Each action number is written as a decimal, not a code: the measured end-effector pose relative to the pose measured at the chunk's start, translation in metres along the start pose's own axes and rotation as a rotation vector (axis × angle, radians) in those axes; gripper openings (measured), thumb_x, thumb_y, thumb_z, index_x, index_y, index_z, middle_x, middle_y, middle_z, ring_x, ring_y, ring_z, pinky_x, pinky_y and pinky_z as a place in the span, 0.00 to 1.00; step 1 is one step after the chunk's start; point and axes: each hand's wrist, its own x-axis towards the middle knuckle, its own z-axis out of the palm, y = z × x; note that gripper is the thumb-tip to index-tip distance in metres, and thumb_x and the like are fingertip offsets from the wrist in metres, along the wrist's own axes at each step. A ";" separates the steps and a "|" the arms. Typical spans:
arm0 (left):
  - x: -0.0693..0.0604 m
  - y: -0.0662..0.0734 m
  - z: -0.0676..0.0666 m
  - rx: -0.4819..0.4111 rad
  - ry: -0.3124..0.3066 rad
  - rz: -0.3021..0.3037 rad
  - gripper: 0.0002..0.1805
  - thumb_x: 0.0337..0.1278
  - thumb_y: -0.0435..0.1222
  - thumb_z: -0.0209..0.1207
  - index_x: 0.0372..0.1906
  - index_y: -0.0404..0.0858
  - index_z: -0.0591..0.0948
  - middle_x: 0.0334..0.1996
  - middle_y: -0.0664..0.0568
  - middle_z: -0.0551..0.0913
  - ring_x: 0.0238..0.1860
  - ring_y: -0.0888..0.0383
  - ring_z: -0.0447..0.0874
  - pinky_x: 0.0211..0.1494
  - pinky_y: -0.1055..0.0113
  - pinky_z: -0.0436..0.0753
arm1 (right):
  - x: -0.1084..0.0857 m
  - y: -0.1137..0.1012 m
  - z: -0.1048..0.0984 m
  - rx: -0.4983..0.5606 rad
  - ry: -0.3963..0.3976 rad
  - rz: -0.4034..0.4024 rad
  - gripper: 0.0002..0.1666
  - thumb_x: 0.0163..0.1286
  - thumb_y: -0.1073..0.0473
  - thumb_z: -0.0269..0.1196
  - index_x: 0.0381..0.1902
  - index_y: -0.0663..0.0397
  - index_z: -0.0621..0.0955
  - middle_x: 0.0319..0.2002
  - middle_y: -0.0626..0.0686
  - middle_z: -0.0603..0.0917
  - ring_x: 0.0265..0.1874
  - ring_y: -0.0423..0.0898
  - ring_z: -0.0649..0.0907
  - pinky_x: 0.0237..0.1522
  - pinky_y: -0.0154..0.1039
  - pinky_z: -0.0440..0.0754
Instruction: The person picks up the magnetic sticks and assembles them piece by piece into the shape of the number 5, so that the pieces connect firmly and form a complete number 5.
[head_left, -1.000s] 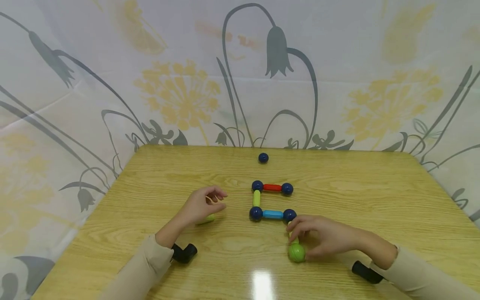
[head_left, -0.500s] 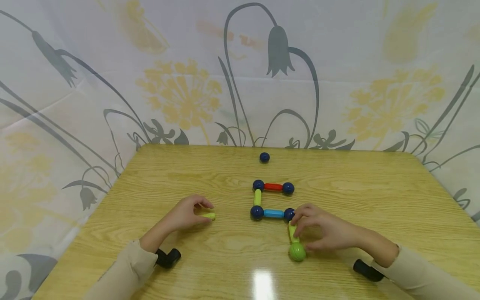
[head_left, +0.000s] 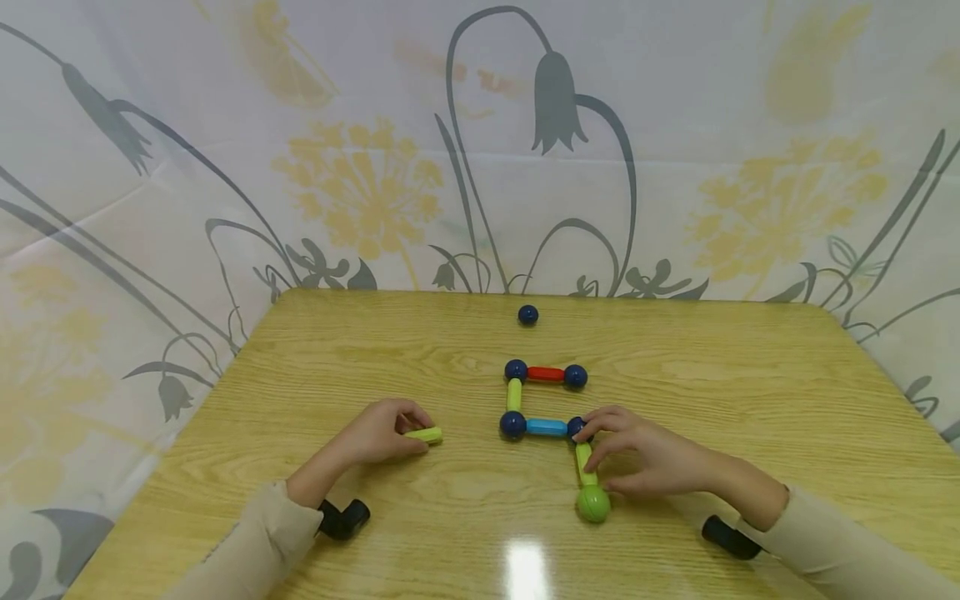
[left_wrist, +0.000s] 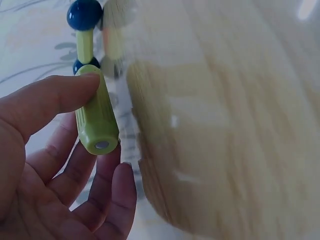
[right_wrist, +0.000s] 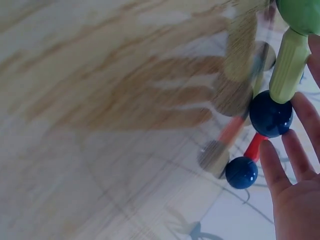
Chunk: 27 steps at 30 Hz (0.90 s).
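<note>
My left hand (head_left: 382,433) pinches a yellow-green magnetic rod (head_left: 424,435) between thumb and fingers at the left of the table. In the left wrist view a silvery disc shows at the near end of that rod (left_wrist: 97,115). My right hand (head_left: 651,457) rests beside a joined figure of rods and balls. Its fairly straight fingers touch or nearly touch the dark blue ball (right_wrist: 271,114). The thumb is close to the green ball (head_left: 593,503). Another yellow-green rod (head_left: 586,465) joins these two balls.
The figure continues with a light blue rod (head_left: 547,427), a corner ball (head_left: 513,425), an upright yellow-green rod (head_left: 514,395) and a red rod (head_left: 546,374). A loose dark blue ball (head_left: 528,315) lies near the back edge of the wooden table (head_left: 735,375).
My left hand moved left and down and took hold of the yellow-green rod, which now shows farther out from the fingers. The right hand shifted slightly away, uncovering more of the rod beside it.
</note>
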 end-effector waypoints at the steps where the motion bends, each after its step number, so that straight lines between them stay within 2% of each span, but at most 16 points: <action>1: 0.001 0.002 0.002 -0.009 -0.005 0.006 0.12 0.48 0.34 0.68 0.40 0.38 0.82 0.35 0.53 0.79 0.36 0.57 0.76 0.39 0.62 0.78 | 0.000 0.000 0.000 0.004 0.000 0.006 0.13 0.56 0.62 0.69 0.37 0.37 0.83 0.51 0.49 0.77 0.57 0.53 0.68 0.52 0.57 0.70; 9: 0.012 0.018 0.018 -0.068 -0.022 0.038 0.11 0.48 0.34 0.67 0.39 0.39 0.82 0.33 0.56 0.78 0.33 0.59 0.74 0.36 0.66 0.77 | 0.002 0.000 0.000 0.006 -0.002 0.043 0.11 0.56 0.61 0.69 0.35 0.37 0.84 0.50 0.48 0.78 0.57 0.54 0.69 0.52 0.59 0.70; 20: 0.019 0.039 0.033 -0.106 -0.074 0.078 0.10 0.49 0.33 0.67 0.39 0.39 0.83 0.31 0.57 0.78 0.30 0.60 0.74 0.31 0.68 0.77 | 0.003 0.004 0.000 -0.011 0.020 0.026 0.13 0.53 0.64 0.70 0.32 0.38 0.83 0.46 0.46 0.79 0.55 0.54 0.70 0.51 0.57 0.71; 27: 0.023 0.048 0.041 -0.129 -0.110 0.105 0.10 0.49 0.34 0.67 0.39 0.39 0.83 0.31 0.57 0.78 0.31 0.60 0.75 0.32 0.69 0.77 | 0.004 0.006 0.001 -0.045 0.026 0.008 0.15 0.53 0.64 0.70 0.37 0.40 0.84 0.45 0.46 0.79 0.54 0.53 0.70 0.50 0.56 0.72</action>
